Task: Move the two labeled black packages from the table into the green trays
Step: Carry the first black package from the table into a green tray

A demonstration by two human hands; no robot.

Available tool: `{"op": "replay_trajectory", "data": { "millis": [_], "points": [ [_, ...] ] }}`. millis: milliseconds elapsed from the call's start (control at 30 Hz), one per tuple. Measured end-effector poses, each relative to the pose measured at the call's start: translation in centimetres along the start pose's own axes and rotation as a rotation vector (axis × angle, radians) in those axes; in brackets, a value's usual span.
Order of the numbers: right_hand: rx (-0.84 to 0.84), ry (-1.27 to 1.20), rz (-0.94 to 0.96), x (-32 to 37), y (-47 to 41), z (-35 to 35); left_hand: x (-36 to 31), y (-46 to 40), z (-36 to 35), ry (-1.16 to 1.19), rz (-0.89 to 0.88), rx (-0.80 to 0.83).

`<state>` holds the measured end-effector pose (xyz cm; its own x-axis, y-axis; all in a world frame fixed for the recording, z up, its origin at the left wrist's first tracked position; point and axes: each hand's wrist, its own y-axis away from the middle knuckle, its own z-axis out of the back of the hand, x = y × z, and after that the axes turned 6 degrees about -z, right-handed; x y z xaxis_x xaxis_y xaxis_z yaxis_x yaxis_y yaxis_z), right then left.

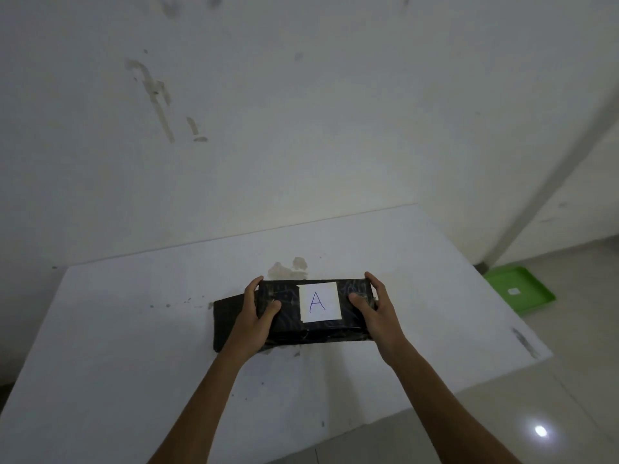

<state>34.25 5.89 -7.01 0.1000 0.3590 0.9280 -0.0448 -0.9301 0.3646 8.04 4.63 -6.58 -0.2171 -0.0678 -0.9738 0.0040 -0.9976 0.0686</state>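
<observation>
Hands, left hand (259,308) and right hand (371,304), clamp the ends of the black wrapped package with a white "A" label (315,309), thumbs on top, over a second black package (227,323) on the white table (134,329); best lifted level toward the green plastic tray (519,289) on the floor.

Two bare forearms rise from the lower edge of the view over the white counter (134,329). No sleeves, watch, bracelets, rings or gloves show on them. The left hand (256,316) and right hand (375,313) are bare too, with slim fingers and short nails; thumbs are visible on both.
</observation>
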Motion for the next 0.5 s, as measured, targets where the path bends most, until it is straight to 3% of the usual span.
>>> {"op": "replay_trajectory", "data": {
  "millis": [267, 500],
  "points": [
    [-0.131, -0.031, 0.106, 1.2, 3.6, 12.8, -4.8, 0.9, -11.5, -0.042, -0.086, 0.16],
    [-0.153, -0.054, 0.15, 3.0, 3.7, 27.4, -8.4, 0.9, -25.7, -0.019, -0.093, 0.193]
  ]
}}
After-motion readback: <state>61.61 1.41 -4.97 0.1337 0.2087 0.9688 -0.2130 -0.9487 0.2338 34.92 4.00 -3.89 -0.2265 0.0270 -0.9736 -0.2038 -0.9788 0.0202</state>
